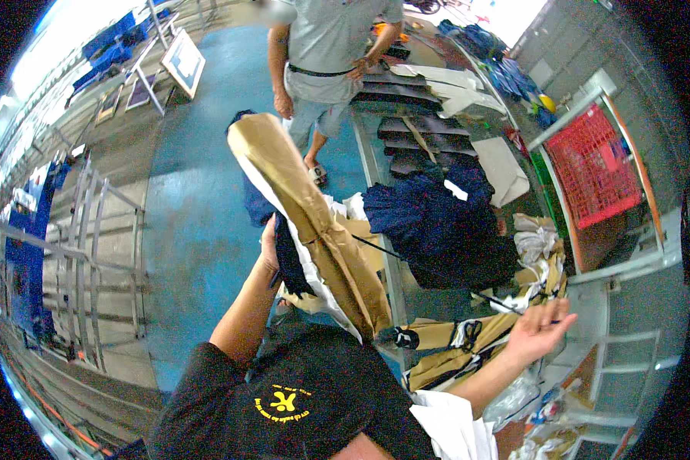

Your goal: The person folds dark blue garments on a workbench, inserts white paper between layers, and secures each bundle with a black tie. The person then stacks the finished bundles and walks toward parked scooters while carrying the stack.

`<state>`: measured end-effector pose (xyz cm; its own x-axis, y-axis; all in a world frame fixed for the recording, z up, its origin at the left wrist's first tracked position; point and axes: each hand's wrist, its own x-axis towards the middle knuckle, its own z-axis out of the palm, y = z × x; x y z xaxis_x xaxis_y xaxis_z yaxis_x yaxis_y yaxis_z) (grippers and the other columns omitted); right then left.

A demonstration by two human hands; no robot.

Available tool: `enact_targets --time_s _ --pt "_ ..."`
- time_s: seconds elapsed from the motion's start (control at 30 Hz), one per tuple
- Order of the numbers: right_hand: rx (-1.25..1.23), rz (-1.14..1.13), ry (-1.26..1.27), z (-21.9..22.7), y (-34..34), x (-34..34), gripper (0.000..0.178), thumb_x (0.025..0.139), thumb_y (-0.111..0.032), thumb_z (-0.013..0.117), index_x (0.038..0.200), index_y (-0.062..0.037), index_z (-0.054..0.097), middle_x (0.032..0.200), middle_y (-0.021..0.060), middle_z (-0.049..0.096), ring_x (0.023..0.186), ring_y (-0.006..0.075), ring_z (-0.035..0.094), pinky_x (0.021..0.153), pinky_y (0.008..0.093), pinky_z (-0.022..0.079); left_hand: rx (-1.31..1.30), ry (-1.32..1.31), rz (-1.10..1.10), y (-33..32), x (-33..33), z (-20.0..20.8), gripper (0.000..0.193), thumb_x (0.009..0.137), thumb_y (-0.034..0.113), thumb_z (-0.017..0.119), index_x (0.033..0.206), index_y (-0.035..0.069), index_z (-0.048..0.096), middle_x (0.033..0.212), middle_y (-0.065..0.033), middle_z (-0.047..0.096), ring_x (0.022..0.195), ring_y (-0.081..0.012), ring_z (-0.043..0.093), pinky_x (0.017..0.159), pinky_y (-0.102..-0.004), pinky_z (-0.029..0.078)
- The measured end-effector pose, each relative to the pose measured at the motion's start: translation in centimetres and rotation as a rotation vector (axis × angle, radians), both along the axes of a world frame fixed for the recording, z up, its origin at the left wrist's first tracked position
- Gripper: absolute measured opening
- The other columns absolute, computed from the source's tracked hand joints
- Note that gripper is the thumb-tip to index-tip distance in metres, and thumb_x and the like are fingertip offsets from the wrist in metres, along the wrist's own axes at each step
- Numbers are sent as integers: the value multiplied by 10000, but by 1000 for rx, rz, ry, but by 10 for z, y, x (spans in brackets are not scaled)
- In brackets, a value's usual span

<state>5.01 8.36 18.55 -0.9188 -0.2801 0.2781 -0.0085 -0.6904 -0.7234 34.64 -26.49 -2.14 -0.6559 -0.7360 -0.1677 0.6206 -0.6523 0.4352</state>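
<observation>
The largest thing is the blue floor [199, 230], one smooth surface, worn paler in places. At its right side stands one long table [392, 276] with a straight metal edge. Beyond the floor's near part there is one other person [326, 54], in a grey shirt with a dark belt.

On the table lies one big heap of navy cloth [429, 222], soft and much wrinkled, with one small white tag [455, 189] on it. The tan bundle [314, 222] is raised in the air, left of this heap and in front of the wearer's black T-shirt [307, 391]. It is a long, narrow fold of tan cloth, slightly shiny, rounded at the far end and creased along its length. A white layer shows along its left edge, and navy fabric [259, 201] hangs at the same side. Nearer on the table lie tan pieces with black and white trimming [456, 345]. One red crate [594, 165], of plastic lattice, stands at the right.

The left hand [268, 244] holds the bundle from its left side; its fingers are partly hidden. The right hand [543, 330] is wide, fingers loosely bent, above the tan pieces. One thin black cord [376, 247] crosses from the bundle toward the navy heap.
</observation>
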Motion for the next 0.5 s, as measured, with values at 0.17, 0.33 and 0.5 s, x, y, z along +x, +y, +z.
enact_targets --time_s 0.17,0.33,0.5 --pt "936 312 650 -62 -105 86 908 624 -665 711 1189 16 507 1228 191 533 1100 283 527 944 394 415 75 -5 17 21 -37 48 616 943 524 407 1375 86 446 1335 -100 525 1229 -260 491 1083 -405 337" --pt "1121 516 736 -95 -167 128 1140 652 -782 612 1431 -11 296 1359 253 435 1263 384 437 1028 431 380 94 -93 -47 26 -45 30 878 842 755 353 1421 96 372 1378 -127 479 1232 -316 487 1063 -437 365" --pt "1132 376 864 -98 -164 124 1104 709 -766 570 1424 25 283 1355 252 437 1223 362 474 986 402 414 217 73 -268 37 -42 20 1025 725 856 393 1402 86 396 1377 -149 473 1235 -339 478 1079 -481 328"
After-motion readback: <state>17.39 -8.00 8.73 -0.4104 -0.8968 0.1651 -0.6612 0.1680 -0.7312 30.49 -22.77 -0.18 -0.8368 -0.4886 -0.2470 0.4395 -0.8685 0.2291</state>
